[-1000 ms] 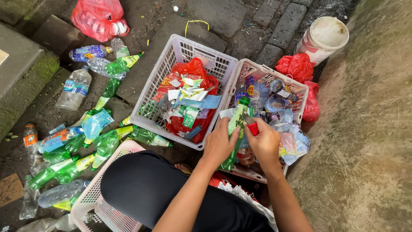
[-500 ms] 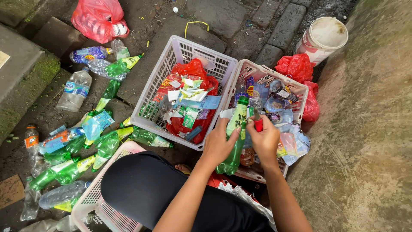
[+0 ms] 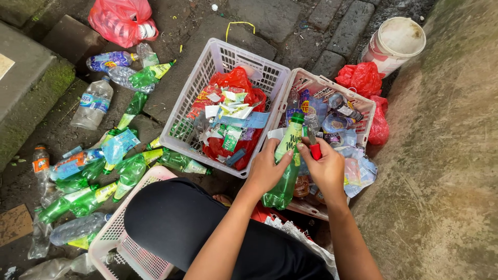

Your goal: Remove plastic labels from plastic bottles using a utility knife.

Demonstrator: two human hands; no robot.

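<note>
Crouching on a dark stone-paved floor [image 3: 270,21], beside a rough grey wall [image 3: 446,181] rising on the right. Facing two white plastic baskets set side by side and touching: the middle basket [image 3: 197,88] carrying a red bag heaped with torn labels and wrappers, the right basket [image 3: 332,83] holding clear bottles and crumpled plastic film. Keeping a third basket [image 3: 129,254] close by the left knee. Leaving a white bucket [image 3: 397,41] and red bags [image 3: 363,78] beyond the right basket, and a spread of green and clear bottles [image 3: 129,171] lying loose on the floor to the left.

Holding a green bottle [image 3: 285,166] upright over the near rim of the right basket, cap on. Wrapping the left hand [image 3: 267,168] round its middle, fingers closed firmly on the plastic, thumb lying against the pale label [image 3: 288,142]. Pinching a small red-handled cutter [image 3: 315,150] in the right hand [image 3: 327,168], fingers clamped tight on the handle, tip meeting the label near the bottle's shoulder (blade itself too small to make out).

Judging by this, working on slitting the label, with the label not yet off. Calling, for the next move, for a steady grip on the bottle and a shallow stroke down the label, steering well away from the left thumb.
</note>
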